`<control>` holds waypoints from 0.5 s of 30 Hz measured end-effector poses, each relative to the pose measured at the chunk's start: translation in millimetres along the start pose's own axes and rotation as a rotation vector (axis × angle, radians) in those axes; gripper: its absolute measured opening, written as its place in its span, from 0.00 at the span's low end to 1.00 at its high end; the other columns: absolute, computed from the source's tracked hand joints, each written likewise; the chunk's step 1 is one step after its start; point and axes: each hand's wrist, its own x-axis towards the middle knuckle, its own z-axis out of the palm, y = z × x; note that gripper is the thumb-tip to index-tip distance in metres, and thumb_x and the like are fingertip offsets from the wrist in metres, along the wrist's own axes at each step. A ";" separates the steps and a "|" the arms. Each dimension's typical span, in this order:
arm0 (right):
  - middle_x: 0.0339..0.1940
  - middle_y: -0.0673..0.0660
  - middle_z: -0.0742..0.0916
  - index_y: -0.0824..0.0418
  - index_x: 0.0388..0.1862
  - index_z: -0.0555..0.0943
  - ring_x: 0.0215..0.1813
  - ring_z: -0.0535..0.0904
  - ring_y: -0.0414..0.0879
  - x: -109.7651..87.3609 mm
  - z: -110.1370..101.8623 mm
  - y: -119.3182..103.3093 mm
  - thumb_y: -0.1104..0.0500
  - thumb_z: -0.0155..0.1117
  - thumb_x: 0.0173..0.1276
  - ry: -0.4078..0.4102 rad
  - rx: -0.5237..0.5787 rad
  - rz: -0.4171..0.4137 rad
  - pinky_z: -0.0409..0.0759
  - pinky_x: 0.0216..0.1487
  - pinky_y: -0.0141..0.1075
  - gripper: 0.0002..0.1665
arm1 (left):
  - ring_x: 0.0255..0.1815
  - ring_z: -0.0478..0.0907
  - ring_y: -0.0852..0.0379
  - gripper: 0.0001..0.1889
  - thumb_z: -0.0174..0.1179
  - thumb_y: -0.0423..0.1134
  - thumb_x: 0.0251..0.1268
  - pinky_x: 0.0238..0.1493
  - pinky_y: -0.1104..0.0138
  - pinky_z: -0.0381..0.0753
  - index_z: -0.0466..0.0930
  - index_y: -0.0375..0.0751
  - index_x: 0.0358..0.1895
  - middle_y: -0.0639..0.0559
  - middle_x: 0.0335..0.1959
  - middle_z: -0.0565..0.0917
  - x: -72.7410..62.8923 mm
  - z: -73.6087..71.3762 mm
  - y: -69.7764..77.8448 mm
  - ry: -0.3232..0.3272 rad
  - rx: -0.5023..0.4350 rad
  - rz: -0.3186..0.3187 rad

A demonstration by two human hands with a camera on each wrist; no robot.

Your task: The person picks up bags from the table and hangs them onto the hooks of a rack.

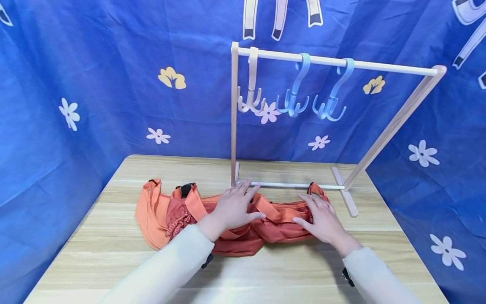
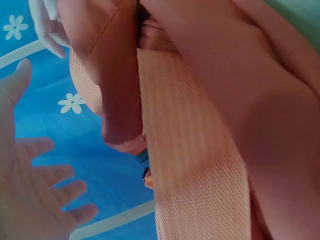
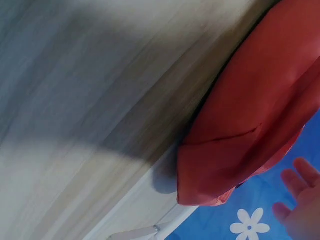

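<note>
Red-orange bag (image 1: 243, 246) noted lying lengthwise on the worktop (image 1: 114, 253), just in front of the rack (image 1: 395, 126) w/ three hooks (image 1: 292, 107) on its top rail; L hand (image 1: 232, 207) and R hand (image 1: 322, 218) are both over it, fingers spread and gripping nothing, though from where I stand I can't tell if any fingertip touches cloth. Step in hand, in my judgement, is positioning or straightening the bag, approx. midway; next move prob. calls for curling fingers round the orange strap (image 1: 267, 207), or smoothing the folds, w/o knocking the rack.
</note>
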 end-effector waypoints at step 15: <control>0.63 0.61 0.76 0.60 0.67 0.69 0.66 0.66 0.64 9.2 -1.2 14.0 0.36 0.62 0.62 -0.110 0.083 -0.073 0.57 0.63 0.60 0.43 | 0.71 0.56 0.44 0.42 0.61 0.63 0.58 0.67 0.50 0.57 0.59 0.48 0.73 0.46 0.73 0.58 24.8 17.2 15.6 -0.090 -0.135 0.094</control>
